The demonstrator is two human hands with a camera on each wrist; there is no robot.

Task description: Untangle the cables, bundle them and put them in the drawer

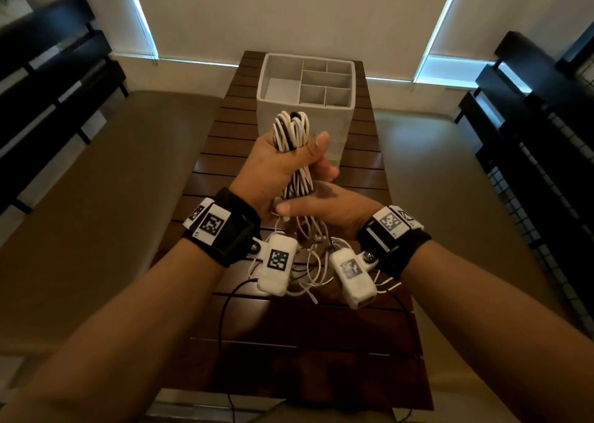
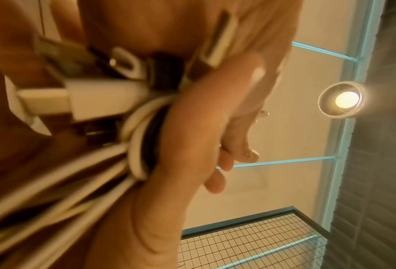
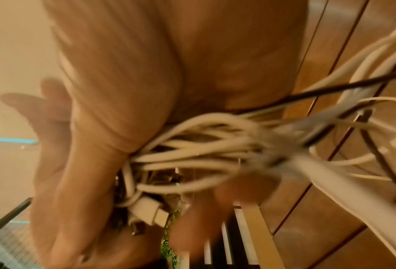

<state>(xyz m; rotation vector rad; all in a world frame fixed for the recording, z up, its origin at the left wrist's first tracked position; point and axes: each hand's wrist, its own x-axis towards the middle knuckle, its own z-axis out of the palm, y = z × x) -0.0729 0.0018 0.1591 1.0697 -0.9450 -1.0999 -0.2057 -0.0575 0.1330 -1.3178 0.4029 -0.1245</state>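
White and black cables [image 1: 291,139], folded into a long hank, stand upright over the slatted wooden table [image 1: 289,329]. Left hand [image 1: 273,168] is wrapped around the upper half, probably so the loops can't spring apart. Right hand [image 1: 324,208] pinches the lower end, where loose tails dangle tableward. Divided white drawer [image 1: 307,85] waits just behind, nothing in it that I can see.

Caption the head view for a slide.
Both hands, left and right, grip a cable bundle before the divided white box.
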